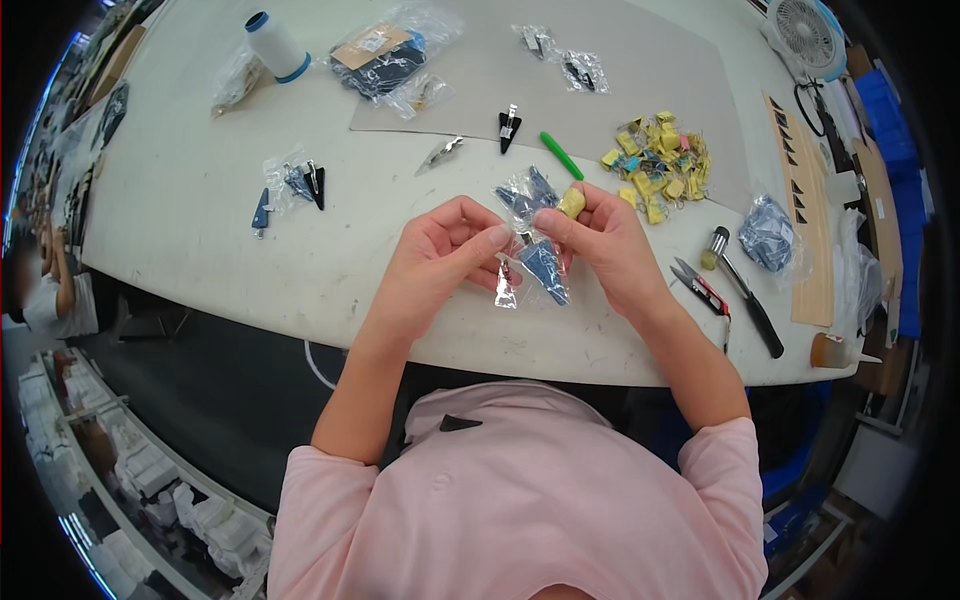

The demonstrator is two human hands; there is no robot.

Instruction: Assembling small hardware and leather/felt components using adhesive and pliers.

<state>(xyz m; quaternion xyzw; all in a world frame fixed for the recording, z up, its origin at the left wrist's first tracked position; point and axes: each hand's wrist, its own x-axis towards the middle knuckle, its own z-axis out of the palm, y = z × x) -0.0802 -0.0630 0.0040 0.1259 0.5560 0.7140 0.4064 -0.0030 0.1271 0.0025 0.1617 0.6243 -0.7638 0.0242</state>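
Observation:
Both hands meet above the near middle of the table. Thumb and fingers of my left hand point(440, 250) pinch a small silver metal clip point(506, 287), which hangs below the fingertips. My right hand point(608, 240) is closed on a clear plastic bag point(520, 203) with triangular blue denim pieces point(544, 266). A small yellow piece point(572, 203) shows between right thumb and forefinger; its kind is unclear. Just beyond lie a green pen-like stick point(561, 156), a black triangular clip point(508, 130) and another silver clip point(440, 154).
Yellow binder clips point(665, 165) are heaped at the right. Near them lie snips point(700, 286), a hammer point(750, 295), a bagged denim bundle point(767, 235) and a wooden strip point(800, 210). A thread cone point(277, 47) and bagged pieces point(380, 60) occupy the far left; a fan point(805, 38) stands far right.

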